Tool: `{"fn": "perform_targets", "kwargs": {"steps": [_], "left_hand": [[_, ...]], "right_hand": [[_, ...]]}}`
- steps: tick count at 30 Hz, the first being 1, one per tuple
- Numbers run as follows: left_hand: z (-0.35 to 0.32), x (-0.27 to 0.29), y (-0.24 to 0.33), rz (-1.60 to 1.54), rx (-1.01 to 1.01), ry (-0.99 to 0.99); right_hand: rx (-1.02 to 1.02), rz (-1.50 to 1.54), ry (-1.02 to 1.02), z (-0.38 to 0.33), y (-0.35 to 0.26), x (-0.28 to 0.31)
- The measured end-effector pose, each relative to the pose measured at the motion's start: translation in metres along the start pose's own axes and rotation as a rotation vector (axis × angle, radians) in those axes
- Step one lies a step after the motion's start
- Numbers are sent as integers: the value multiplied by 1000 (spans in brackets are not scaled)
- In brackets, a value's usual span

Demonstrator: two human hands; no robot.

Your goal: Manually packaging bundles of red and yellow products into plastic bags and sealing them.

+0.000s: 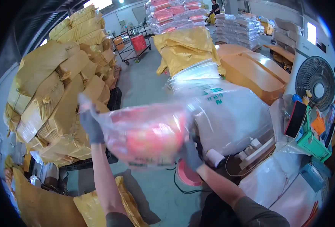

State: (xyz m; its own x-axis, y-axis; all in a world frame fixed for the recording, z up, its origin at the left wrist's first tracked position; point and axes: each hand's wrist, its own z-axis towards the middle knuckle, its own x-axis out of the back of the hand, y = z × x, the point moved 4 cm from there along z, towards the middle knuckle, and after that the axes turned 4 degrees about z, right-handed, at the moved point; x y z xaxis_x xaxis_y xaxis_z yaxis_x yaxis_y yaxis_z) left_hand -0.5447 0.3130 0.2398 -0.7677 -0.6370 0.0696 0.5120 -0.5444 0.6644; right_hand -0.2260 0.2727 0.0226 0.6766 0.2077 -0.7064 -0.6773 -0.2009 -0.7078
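A clear plastic bag (pixel 146 134) with pink and red contents hangs in the air in front of me, smeared by motion. What the contents are I cannot make out. My left hand (pixel 91 126), in a grey glove, is closed on the bag's upper left corner. At the bag's right side my right hand (pixel 192 155), also gloved in grey, grips the edge, its fingers partly hidden and blurred. Just beyond that hand lies a pile of large clear plastic bags (pixel 231 117) on the work surface. A white thread cone (pixel 215 157) sits close to my right wrist.
Yellow sacks (pixel 42 75) are stacked high at left; more (pixel 42 198) lie at lower left. A pink bucket (pixel 188 173) and a black cable are on the floor. At right stand a fan (pixel 315 83), a green basket (pixel 315 145) and a phone (pixel 296 119). A wheeled cart (pixel 131 43) stands farther back.
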Motion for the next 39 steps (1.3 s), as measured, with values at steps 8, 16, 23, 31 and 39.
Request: {"fn": "perform_targets", "kwargs": {"steps": [8,16,23,31,39], "left_hand": [[-139,-85,61,173,-164,-314],[-404,-303,306,-908,-117,-1273],[-657,-303,489,-1179,52,-2174],[-842,-325,538,-1121,919,-2255],[-931,-332,639,-970,674,-2405]], "right_hand": [[360,-575,141,-109,-106,21],[281,-1168,946,-468,-204,119],[182,-1293,1848,-740,-225,95],[-127,-777,2289,-977,-213,197],[57,-1011,2133,-949,-230,219]]}}
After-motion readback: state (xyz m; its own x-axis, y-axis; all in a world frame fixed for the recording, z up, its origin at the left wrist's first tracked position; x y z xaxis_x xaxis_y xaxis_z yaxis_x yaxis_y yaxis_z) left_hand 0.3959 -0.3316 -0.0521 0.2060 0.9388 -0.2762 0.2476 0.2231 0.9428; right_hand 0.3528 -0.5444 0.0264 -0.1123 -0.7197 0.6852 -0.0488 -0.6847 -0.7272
